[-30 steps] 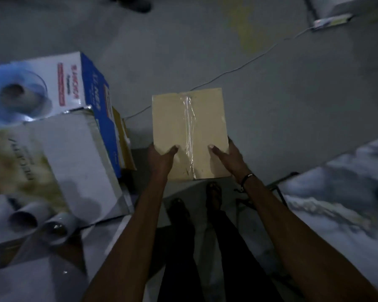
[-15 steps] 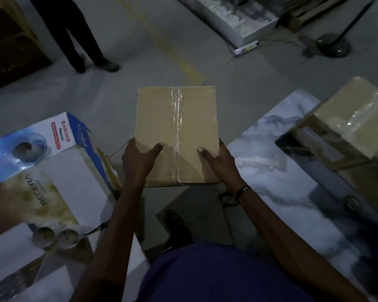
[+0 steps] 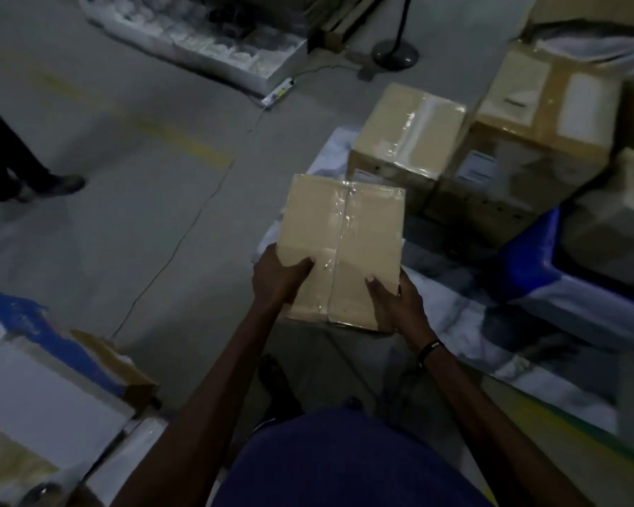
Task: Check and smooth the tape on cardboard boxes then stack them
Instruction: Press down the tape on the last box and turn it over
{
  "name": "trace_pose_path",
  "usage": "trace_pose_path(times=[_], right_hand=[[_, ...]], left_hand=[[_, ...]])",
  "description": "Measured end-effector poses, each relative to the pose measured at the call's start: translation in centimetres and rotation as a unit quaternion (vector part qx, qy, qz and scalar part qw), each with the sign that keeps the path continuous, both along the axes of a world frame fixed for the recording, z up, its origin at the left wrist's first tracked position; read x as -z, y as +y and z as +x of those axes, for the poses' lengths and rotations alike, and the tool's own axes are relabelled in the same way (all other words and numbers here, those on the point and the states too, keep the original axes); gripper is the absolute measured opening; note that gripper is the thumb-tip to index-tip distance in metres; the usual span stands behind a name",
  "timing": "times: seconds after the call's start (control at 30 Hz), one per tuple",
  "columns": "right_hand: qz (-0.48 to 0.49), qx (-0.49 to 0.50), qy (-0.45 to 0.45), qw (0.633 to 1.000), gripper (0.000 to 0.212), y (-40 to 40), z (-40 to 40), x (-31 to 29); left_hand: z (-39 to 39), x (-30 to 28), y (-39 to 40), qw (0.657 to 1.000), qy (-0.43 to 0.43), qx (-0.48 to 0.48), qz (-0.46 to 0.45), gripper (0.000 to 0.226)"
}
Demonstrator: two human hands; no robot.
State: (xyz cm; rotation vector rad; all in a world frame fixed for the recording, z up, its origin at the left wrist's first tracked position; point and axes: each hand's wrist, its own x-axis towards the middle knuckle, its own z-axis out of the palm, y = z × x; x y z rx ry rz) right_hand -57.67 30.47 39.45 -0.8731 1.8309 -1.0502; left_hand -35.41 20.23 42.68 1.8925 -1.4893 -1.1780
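Head view, single frame, dim light, blurred toward the right edge. Item one: small cardboard box [image 3: 341,247], centre of frame, held in the air above the floor, top face toward the camera; a strip of clear tape [image 3: 339,250] runs down its middle seam from far edge to near edge, glossy and slightly wrinkled; its underside and near side are hidden. Left hand [image 3: 277,278]: grips the box's lower left corner, thumb curled over the top face, remaining fingers hidden beneath the box. Right hand [image 3: 399,301]: grips the lower right corner, thumb laid on the top face, fingers wrapped out of sight around the side; a dark wristband [image 3: 430,347] sits on that wrist. Item two: taped box [image 3: 407,140], upper right of centre, standing on a pale marbled sheet [image 3: 465,323] spread on the floor; its lower front is partly covered by the held box. Item three: larger box [image 3: 527,140], right of it and touching or nearly so, bearing pale labels too blurred to read. Item four: blue bin [image 3: 520,265], right edge, cut off by the frame, contents indistinct. Item five: printed cartons [image 3: 44,389], lower left, white and blue, cut off, lettering unreadable. Item six: thin cable [image 3: 183,247] crossing the grey floor [image 3: 107,177]. Item seven: another person's legs [image 3: 11,166], left edge, upper body out of frame. Item eight: round stand base [image 3: 395,53], top centre, pole cut off.
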Motion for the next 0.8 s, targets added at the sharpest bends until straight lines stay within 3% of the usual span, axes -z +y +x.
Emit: trace_pose_path(times=[0.2,0.37,0.5,0.6,0.7,0.8], right_hand=[[0.023,0.088,-0.005,0.996,0.061,3.5,-5.9,2.2],[0.029,0.142,-0.036,0.989,0.048,3.5,-7.9,2.0],[0.035,0.161,-0.027,0.986,0.035,2.8,-8.5,2.1],[0.057,0.165,-0.003,0.985,0.047,2.1,-8.8,2.4],[0.056,0.154,0.106,0.981,0.071,1.2,-9.0,2.5],[0.046,0.104,0.263,0.958,0.071,-0.4,-8.2,1.3]], left_hand=[[-7.6,1.8,-0.3,0.995,-0.007,0.098,0.025,0.073],[-10.4,4.1,-1.9,0.987,0.025,0.155,0.028,0.077],[-11.4,3.9,-3.0,0.978,0.027,0.205,0.01,0.064],[-11.8,3.9,-4.1,0.974,0.01,0.225,0.024,0.071],[-12.3,4.0,-4.6,0.954,-0.097,0.277,-0.056,0.09],[-13.7,2.9,-4.8,0.888,-0.162,0.382,-0.2,0.086]])
